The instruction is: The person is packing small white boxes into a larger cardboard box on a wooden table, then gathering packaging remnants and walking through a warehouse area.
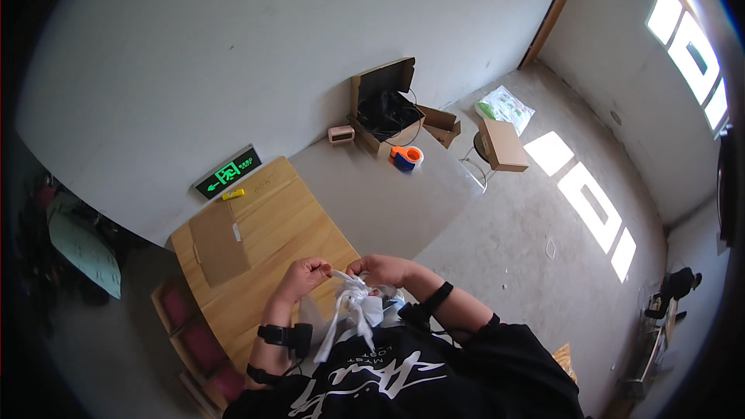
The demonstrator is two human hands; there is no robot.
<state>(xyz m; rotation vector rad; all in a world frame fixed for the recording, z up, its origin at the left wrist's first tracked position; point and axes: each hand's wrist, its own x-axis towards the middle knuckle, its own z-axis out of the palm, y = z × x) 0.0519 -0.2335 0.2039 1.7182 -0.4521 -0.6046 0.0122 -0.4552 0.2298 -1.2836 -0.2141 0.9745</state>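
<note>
A white plastic bag [358, 304] with twisted, knotted handles is held close in front of my chest, over the near edge of the wooden table [289, 200]. My left hand [304, 276] pinches one end of the bag's handles between thumb and fingers. On the other side of the knot, my right hand [382, 271] is closed on the bag too, its fingers partly turned from sight. Loose white strips hang below the knot. What the bag contains is mostly hidden.
On the wooden table lie a brown cardboard sheet [221, 242] and a yellow marker [233, 195]. A lit green exit sign [227, 172] leans by the wall. The grey table beyond bears an open box [380, 138] with black cables, a tape dispenser [406, 158] and a pink clock-like thing [341, 135].
</note>
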